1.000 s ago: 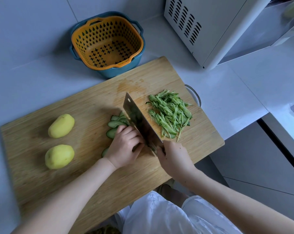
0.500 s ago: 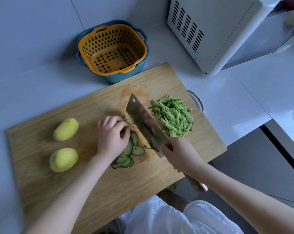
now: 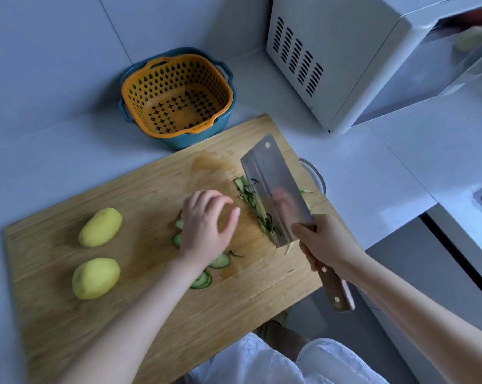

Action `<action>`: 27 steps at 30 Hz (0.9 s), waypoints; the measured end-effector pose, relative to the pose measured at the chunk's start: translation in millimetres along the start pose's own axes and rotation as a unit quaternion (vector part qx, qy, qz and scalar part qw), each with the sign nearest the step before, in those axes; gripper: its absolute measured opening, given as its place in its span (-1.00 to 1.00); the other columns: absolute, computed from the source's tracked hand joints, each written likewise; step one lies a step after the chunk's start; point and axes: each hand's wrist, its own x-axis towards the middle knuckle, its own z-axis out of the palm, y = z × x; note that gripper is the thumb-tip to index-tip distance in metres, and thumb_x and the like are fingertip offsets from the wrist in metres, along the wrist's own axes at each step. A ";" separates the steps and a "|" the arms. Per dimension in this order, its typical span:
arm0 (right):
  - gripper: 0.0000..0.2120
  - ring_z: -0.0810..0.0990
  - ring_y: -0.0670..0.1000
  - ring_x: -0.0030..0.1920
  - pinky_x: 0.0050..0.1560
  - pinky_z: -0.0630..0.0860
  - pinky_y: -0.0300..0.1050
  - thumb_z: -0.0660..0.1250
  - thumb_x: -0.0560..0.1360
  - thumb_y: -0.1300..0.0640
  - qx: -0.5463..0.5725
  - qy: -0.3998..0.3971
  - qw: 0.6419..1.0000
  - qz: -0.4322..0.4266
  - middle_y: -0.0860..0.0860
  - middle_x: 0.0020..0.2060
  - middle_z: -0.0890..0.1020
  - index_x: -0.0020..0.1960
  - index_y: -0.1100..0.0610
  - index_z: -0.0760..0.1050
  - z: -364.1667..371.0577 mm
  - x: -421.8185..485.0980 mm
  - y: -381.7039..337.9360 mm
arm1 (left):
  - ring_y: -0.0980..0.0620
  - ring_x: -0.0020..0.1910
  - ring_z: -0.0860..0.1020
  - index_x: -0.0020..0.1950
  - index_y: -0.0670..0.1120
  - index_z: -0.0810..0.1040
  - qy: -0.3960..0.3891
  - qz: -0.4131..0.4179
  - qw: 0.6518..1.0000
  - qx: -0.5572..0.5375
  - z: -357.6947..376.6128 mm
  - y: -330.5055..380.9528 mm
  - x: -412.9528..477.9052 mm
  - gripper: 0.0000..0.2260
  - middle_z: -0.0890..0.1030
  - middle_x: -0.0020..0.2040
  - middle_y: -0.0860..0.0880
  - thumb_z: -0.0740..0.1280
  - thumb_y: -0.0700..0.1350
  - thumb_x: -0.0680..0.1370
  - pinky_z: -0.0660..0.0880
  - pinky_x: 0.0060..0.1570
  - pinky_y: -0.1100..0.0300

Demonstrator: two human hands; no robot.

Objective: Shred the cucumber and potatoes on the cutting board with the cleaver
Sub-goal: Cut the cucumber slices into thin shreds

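Note:
On the wooden cutting board (image 3: 140,314), my right hand (image 3: 324,245) grips the cleaver (image 3: 275,189) by its wooden handle. The blade lies tilted, its flat side up, with cucumber shreds (image 3: 250,200) along its left edge; the earlier shred pile is mostly hidden under it. My left hand (image 3: 206,223) hovers with loosely bent fingers over the fanned cucumber slices (image 3: 206,273) and holds nothing. Two peeled yellow potatoes lie at the board's left, one (image 3: 100,227) farther and one (image 3: 95,278) nearer.
An orange colander in a blue basin (image 3: 176,98) stands behind the board. A white microwave (image 3: 358,59) sits at the back right. A glass bowl rim (image 3: 316,176) shows at the board's right edge. The counter edge drops off at the right.
The cleaver swung right and tilted flat over the shred pile, pushing fresh shreds that way. My left hand lifted off the slices and its fingers loosened.

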 end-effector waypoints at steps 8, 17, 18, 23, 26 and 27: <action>-0.86 0.28 -0.04 -0.59 -0.56 0.31 -0.21 0.25 0.53 0.23 0.207 -0.042 0.975 0.061 0.03 -0.56 0.36 -0.14 0.31 0.45 -32.0 0.4 -1.7 | -0.06 -0.13 0.39 -0.06 -0.10 0.33 -0.004 0.138 0.989 -0.056 59.1 66.6 25.8 -0.65 0.49 -0.16 -0.11 0.03 0.17 0.62 0.32 -0.08 0.07; -0.68 0.28 -0.03 -0.60 -0.57 0.32 -0.22 0.26 0.54 0.21 0.136 -0.112 0.982 0.063 0.04 -0.58 0.36 -0.36 0.18 0.27 -68.8 -7.4 7.7 | 0.00 -0.14 0.34 -0.14 -0.09 0.30 0.031 0.031 0.997 -0.064 78.6 48.5 55.1 -0.59 0.47 -0.20 -0.09 0.02 0.24 0.60 0.17 -0.13 0.18; -0.68 0.28 -0.02 -0.60 -0.56 0.33 -0.21 0.26 0.54 0.20 0.130 -0.123 0.982 0.063 0.05 -0.56 0.36 -0.36 0.18 0.28 -72.2 -8.5 9.0 | -0.01 -0.14 0.35 -0.13 -0.06 0.28 0.038 0.011 0.997 -0.059 79.6 45.7 57.8 -0.63 0.47 -0.20 -0.09 0.03 0.23 0.60 0.18 -0.13 0.18; -0.71 0.27 -0.02 -0.59 -0.56 0.33 -0.21 0.25 0.55 0.20 0.119 -0.134 0.981 0.067 0.07 -0.54 0.35 -0.33 0.18 0.29 -85.0 -16.7 11.0 | -0.10 -0.22 0.46 -0.16 -0.10 0.35 0.068 -0.084 0.994 0.003 84.2 37.8 68.2 -0.72 0.52 -0.25 -0.09 0.14 0.08 0.61 0.28 -0.19 0.11; -0.70 0.30 0.01 -0.58 -0.53 0.36 -0.17 0.25 0.54 0.18 0.077 -0.100 0.990 0.059 0.08 -0.55 0.38 -0.34 0.20 0.30 -91.8 -20.9 9.6 | -0.11 -0.25 0.47 -0.20 -0.16 0.48 0.044 -0.150 0.987 0.038 83.3 35.9 68.7 -0.72 0.54 -0.26 -0.09 0.17 -0.01 0.59 0.27 -0.19 0.12; -0.70 0.32 0.04 -0.57 -0.49 0.37 -0.14 0.25 0.54 0.17 0.046 -0.082 0.994 0.048 0.09 -0.55 0.40 -0.35 0.20 0.32 -93.1 -22.3 8.7 | -0.10 -0.28 0.46 -0.22 -0.16 0.50 0.032 -0.165 0.985 0.037 80.0 33.8 68.3 -0.71 0.54 -0.30 -0.08 0.19 -0.01 0.60 0.29 -0.21 0.11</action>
